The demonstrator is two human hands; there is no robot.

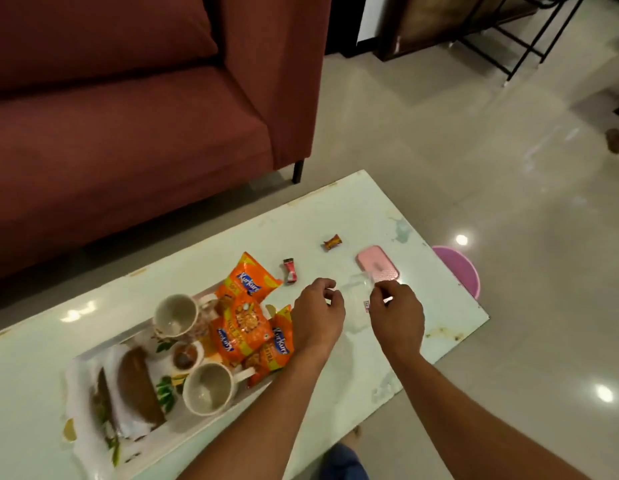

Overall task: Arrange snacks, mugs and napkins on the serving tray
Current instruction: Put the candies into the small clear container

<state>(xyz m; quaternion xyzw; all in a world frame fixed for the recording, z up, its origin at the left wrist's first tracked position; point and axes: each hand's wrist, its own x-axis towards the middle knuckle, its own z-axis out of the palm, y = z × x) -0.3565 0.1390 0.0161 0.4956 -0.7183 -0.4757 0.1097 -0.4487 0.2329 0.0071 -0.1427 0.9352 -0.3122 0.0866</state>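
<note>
- We read "Kurkure" in white on a blue badge on the upper orange snack packet (247, 289).
- We read the same brand on the lower right packet (282, 342) and, turned sideways, on the left packet (225, 342).
- The small label (366, 304) on the clear wrapper (353, 308) is too small for us to read.

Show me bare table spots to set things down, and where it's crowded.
Free: the far end of the table beyond the gold candy and pink case; the near strip between the forearms. Crowded: the tray, full of mugs and snack packets; the left hand and right hand holding the clear packet.
</note>
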